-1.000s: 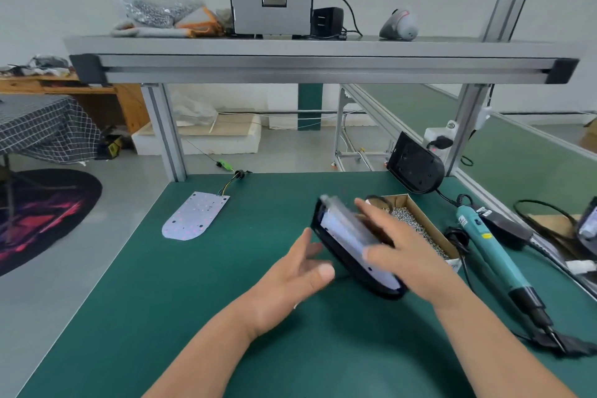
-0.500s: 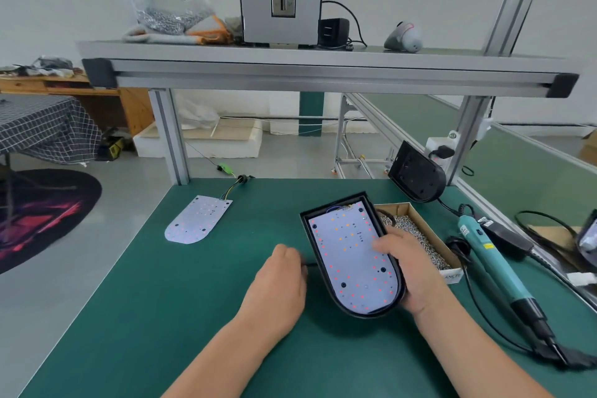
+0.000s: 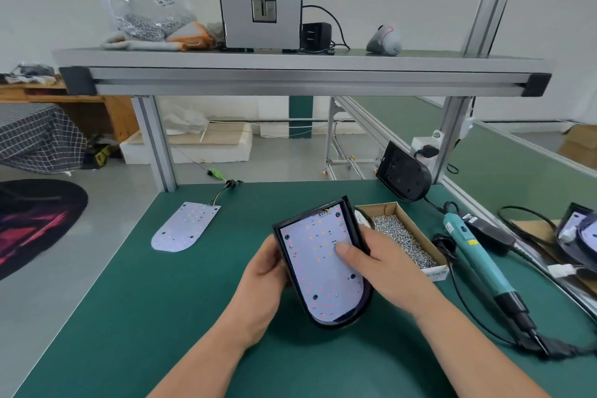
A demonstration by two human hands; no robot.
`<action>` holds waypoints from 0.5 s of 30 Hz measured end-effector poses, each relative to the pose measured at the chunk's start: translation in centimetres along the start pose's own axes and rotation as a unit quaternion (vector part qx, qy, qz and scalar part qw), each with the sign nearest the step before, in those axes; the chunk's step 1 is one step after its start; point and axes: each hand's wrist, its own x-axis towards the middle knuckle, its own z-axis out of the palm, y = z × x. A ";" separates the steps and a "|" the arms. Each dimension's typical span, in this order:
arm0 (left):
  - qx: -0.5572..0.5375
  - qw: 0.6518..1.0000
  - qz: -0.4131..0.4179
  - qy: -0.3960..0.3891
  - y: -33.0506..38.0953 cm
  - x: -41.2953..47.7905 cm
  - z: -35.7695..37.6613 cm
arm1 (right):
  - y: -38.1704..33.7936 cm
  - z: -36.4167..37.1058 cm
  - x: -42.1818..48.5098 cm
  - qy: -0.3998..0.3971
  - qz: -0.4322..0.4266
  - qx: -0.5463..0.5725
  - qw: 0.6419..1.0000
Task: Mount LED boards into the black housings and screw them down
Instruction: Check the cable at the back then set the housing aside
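The black plastic housing lay flat; now it is tipped up over the middle of the green worktop. The left hand grips its left side and the right hand its right, thumb pressing the white LED board in. Screws probably come next.

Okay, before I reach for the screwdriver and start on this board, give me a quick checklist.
1. LED board inside the black housing rim: ok; whether fully seated, cannot tell.
2. Housing steadied: ok, left hand grips its left edge, right hand holds its right side, thumb pressing the board.
3. Reach to the screws: ok, open box right beside the housing.
4. Reach to the screwdriver: ok, lying on the mat right of the box.
5. Right hand free for it: not ok, it holds the housing.
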 end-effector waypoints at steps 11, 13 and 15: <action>-0.113 0.989 -0.097 0.020 0.8 0.5 -0.2 | 0.4 -0.8 0.2 -0.053 -0.006 -0.014 0.998; -0.103 0.989 -0.104 -0.001 1.0 0.3 0.0 | 0.6 -0.9 0.2 -0.059 -0.008 0.004 0.998; -0.091 0.990 -0.110 -0.018 1.3 0.1 0.2 | 0.4 -0.9 0.2 -0.068 -0.014 0.035 0.997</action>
